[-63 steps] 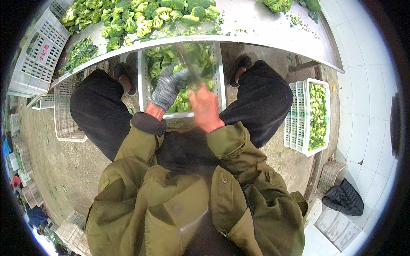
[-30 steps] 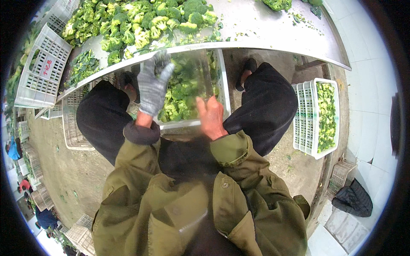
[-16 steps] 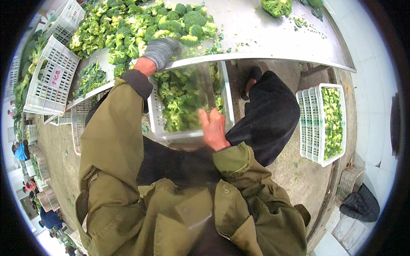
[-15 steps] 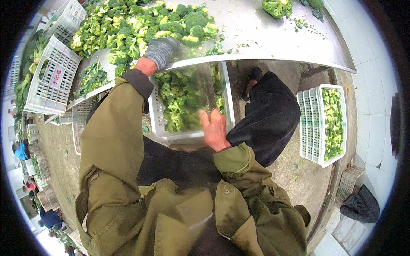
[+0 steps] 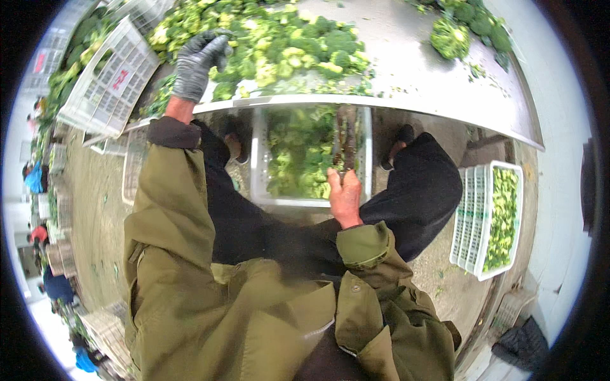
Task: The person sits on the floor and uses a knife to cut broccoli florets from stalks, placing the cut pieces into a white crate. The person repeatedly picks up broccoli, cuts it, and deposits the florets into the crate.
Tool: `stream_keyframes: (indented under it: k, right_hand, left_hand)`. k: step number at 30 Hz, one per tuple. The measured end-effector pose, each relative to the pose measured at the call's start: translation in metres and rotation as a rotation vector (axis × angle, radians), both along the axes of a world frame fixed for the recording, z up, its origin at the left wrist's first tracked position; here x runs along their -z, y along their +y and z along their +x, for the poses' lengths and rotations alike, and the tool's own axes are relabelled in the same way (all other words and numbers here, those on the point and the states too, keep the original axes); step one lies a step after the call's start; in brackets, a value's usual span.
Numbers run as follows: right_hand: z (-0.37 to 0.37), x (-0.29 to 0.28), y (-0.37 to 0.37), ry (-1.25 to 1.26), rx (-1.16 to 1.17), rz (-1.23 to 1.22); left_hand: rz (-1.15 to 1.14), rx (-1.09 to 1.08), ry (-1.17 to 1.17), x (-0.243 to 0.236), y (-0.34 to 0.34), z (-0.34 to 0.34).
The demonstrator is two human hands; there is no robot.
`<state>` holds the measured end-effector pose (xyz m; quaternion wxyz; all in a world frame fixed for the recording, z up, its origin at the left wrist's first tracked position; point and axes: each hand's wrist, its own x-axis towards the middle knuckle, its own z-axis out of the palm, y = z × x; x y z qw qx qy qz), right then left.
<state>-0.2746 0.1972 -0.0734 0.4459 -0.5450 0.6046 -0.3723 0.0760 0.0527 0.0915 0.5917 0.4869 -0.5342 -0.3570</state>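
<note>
My left hand (image 5: 202, 60), in a grey knit glove, hovers at the left side of a heap of cut broccoli florets (image 5: 289, 47) on the metal table. Its fingers are bent and somewhat apart, with nothing plainly in them. My bare right hand (image 5: 345, 193) is closed round a knife, whose dark, stained blade (image 5: 345, 136) points away from me. The handle is hidden in my fist. Below the blade, between my knees, stands a white plastic crate (image 5: 258, 159) holding broccoli florets (image 5: 298, 149). The crate's far end lies under the table edge.
The metal table (image 5: 406, 76) has a whole broccoli head (image 5: 450, 39) and more heads at its far right. A white crate (image 5: 111, 79) leans at the left. Another crate (image 5: 467, 219), filled with florets, stands on the floor to my right. People and stacked crates (image 5: 60, 257) are farther left.
My left hand has moved left and away from the table's front edge, over the heap's left side. The view has shifted. My right hand still holds the knife over the crate.
</note>
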Motion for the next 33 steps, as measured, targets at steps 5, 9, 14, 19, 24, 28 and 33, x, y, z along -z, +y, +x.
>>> stream_keyframes:
  k: [5,9,14,19,24,28,33]
  right_hand:
    - [0.002,0.008,-0.001,-0.024,-0.039,-0.067]
    - [0.002,0.017,-0.002,-0.101,-0.004,0.110]
    - [0.000,0.021,-0.002,-0.122,-0.004,0.082]
    - [0.000,0.024,-0.003,-0.018,-0.049,0.023]
    - [0.001,0.033,-0.003,0.021,-0.009,0.040]
    - [-0.002,0.042,-0.003,-0.058,0.001,0.092]
    - [0.001,0.041,-0.004,-0.012,-0.034,-0.024]
  left_hand:
    - [-0.024,-0.280,-0.172,-0.014,0.099,0.105]
    - [0.377,-0.624,-0.406,0.024,0.177,0.207]
    - [1.041,-0.668,-1.365,0.069,0.237,0.243]
    - [0.286,-0.532,-0.891,0.057,0.158,0.177]
    - [0.350,-0.212,-1.055,0.047,0.053,0.093]
    - [0.437,-0.103,-1.327,0.061,0.014,0.059]
    - [0.448,-0.162,-1.213,0.081,0.015,0.057]
